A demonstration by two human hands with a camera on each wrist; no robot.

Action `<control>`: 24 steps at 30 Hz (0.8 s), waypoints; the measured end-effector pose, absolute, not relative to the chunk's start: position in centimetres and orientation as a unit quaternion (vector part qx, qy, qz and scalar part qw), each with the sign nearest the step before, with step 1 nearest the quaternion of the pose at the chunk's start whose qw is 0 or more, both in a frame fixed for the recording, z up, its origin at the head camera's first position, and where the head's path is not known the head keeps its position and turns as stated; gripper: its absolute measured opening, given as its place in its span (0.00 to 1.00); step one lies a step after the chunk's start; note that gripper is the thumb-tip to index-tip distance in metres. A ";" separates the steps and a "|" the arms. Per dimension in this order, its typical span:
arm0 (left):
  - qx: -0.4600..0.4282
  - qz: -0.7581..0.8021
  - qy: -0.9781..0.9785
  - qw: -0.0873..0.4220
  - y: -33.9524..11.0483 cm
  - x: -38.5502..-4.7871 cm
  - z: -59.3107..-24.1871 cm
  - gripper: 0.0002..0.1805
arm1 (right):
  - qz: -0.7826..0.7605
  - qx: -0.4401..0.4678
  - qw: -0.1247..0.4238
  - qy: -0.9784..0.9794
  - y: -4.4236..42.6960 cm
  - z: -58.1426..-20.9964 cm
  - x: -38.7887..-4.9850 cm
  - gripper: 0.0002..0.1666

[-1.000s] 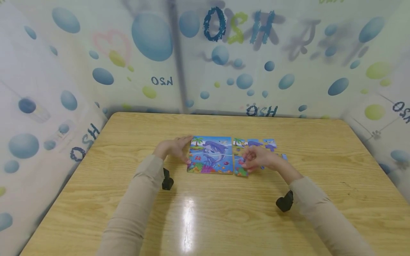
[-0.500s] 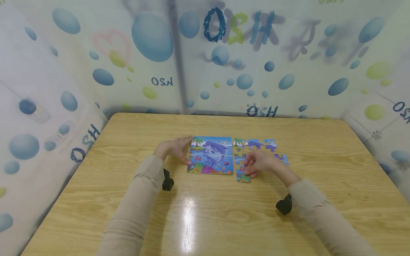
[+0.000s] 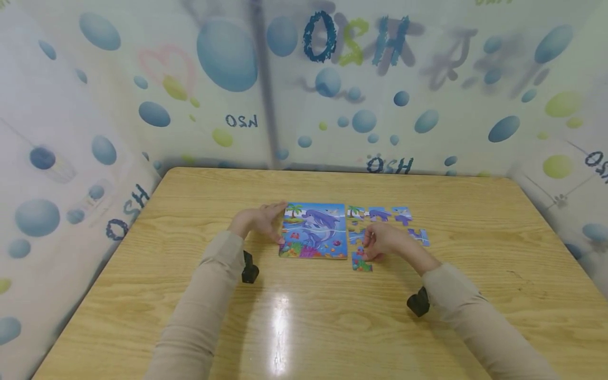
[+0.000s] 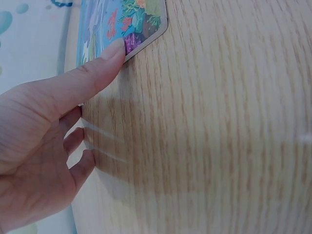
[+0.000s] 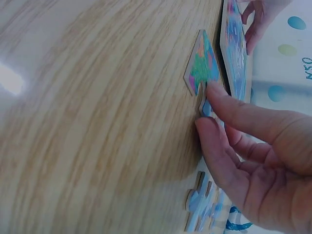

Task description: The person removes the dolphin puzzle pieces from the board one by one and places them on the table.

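Note:
A square dolphin picture board (image 3: pixel 315 227) lies flat on the wooden table. My left hand (image 3: pixel 256 220) rests at its left side, fingers spread. In the left wrist view the thumb (image 4: pixel 100 68) touches the board's (image 4: pixel 114 24) edge near a corner, while the other fingers lie loosely bent. To the right of the board, my right hand (image 3: pixel 387 240) pinches a coral-patterned jigsaw piece (image 3: pixel 361 264) between thumb and fingertips. That piece (image 5: pixel 202 66) lies low at the table in the right wrist view. Behind the right hand are several other jigsaw pieces (image 3: pixel 379 214), some partly hidden.
The pale wooden table (image 3: pixel 328 327) spreads toward the front and both sides. A patterned curtain wall (image 3: pixel 304 89) stands along its back edge. One loose piece (image 3: pixel 420 236) lies right of the right hand. Dark wrist cameras (image 3: pixel 419 302) hang under the forearms.
My right hand has drawn the coral piece nearer and slightly right, leaving a gap behind it. Over the last half second it barely moves. The left hand stays on the board.

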State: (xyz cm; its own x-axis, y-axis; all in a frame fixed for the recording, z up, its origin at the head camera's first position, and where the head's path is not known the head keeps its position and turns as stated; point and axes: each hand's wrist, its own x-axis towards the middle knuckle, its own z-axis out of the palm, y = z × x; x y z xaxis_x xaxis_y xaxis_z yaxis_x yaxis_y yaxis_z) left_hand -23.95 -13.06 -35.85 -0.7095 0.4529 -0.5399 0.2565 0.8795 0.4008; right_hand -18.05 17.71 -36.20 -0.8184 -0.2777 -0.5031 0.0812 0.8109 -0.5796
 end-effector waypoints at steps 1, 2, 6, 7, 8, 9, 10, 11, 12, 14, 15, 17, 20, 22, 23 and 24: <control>0.194 0.149 0.913 0.327 -13.0 -23.9 -35.8 0.57 | -0.302 -0.052 0.294 0.905 17.7 -36.2 -18.1 0.16; 0.195 0.148 0.913 0.326 -13.0 -23.9 -35.8 0.57 | -0.301 -0.054 0.292 0.906 17.8 -36.3 -18.1 0.16; 0.193 0.147 0.914 0.326 -13.0 -23.9 -35.7 0.57 | -0.307 -0.065 0.276 0.908 18.3 -36.3 -18.6 0.16; 0.192 0.147 0.914 0.325 -13.0 -23.9 -35.7 0.57 | -0.304 -0.073 0.269 0.911 18.4 -36.2 -18.7 0.16; 0.191 0.147 0.914 0.326 -13.0 -23.9 -35.7 0.57 | -0.304 -0.081 0.264 0.912 18.4 -36.1 -18.9 0.16; 0.190 0.147 0.914 0.326 -13.0 -23.9 -35.8 0.57 | -0.307 -0.086 0.263 0.911 18.4 -36.0 -19.0 0.17; 0.190 0.147 0.915 0.325 -13.0 -23.9 -35.8 0.57 | -0.307 -0.090 0.260 0.911 18.3 -35.9 -19.1 0.18; 0.191 0.146 0.915 0.324 -13.1 -23.9 -35.8 0.57 | -0.309 -0.088 0.261 0.910 18.1 -35.8 -19.2 0.19; 0.190 0.146 0.915 0.324 -13.1 -23.9 -35.8 0.57 | -0.311 -0.091 0.260 0.910 18.0 -35.8 -19.3 0.20; 0.190 0.148 0.915 0.323 -13.1 -23.9 -35.8 0.57 | -0.317 -0.088 0.261 0.907 17.6 -35.7 -19.4 0.22; 0.190 0.148 0.915 0.323 -13.1 -23.9 -35.8 0.57 | -0.321 -0.089 0.261 0.906 17.4 -35.7 -19.5 0.23; 0.190 0.147 0.915 0.323 -13.1 -23.9 -35.8 0.57 | -0.325 -0.098 0.257 0.905 17.0 -35.7 -19.6 0.24; 0.191 0.147 0.915 0.324 -13.1 -24.0 -35.9 0.57 | -0.332 -0.117 0.255 0.901 16.1 -35.5 -19.7 0.25; 0.193 0.146 0.914 0.325 -13.1 -24.0 -36.0 0.57 | -0.334 -0.128 0.251 0.899 15.5 -35.4 -19.7 0.24; 0.194 0.147 0.914 0.325 -13.1 -24.0 -36.0 0.57 | -0.332 -0.130 0.247 0.901 15.2 -35.3 -19.7 0.24; 0.195 0.147 0.914 0.324 -13.1 -24.1 -36.0 0.57 | -0.334 -0.132 0.245 0.901 14.8 -35.3 -19.8 0.23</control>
State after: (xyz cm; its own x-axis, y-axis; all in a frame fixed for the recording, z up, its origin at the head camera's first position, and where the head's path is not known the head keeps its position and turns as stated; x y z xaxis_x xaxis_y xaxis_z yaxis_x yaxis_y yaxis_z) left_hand -24.05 -13.07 -36.04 -0.7147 0.4510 -0.5346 0.2603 0.8810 0.3952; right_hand -19.78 14.79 -35.29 -0.8455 -0.4013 -0.3522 -0.0746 0.7420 -0.6663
